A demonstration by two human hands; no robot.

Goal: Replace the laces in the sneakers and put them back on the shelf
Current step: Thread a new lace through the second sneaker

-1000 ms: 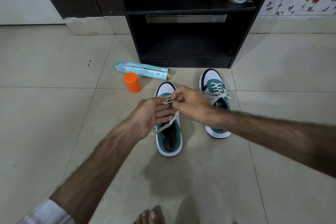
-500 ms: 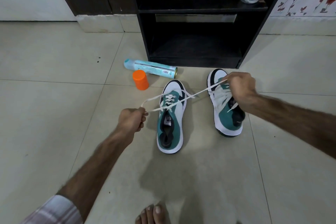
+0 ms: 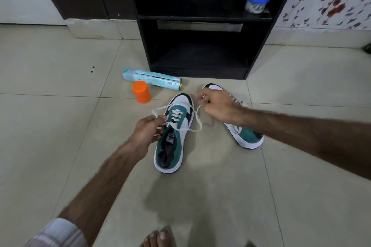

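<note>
Two teal-and-white sneakers stand on the tiled floor. The left sneaker (image 3: 174,136) has its white lace (image 3: 195,124) threaded through the lower eyelets. My left hand (image 3: 147,131) pinches one lace end beside the shoe's left side. My right hand (image 3: 217,106) pinches the other end, which hangs in a slack loop to the right of the toe. The right sneaker (image 3: 248,135) lies partly hidden under my right hand and forearm. The black shelf unit (image 3: 198,70) stands just behind the shoes, its lower compartment dark.
A light-blue spray can (image 3: 152,80) lies on the floor left of the shelf, with an orange cap (image 3: 141,92) standing in front of it. A blue-lidded jar (image 3: 257,2) sits on the upper shelf. My bare toes (image 3: 158,238) show at the bottom edge.
The lace was pulled taut with my hands wide apart. Both hands have since come back toward the left sneaker, and the lace hangs slack.
</note>
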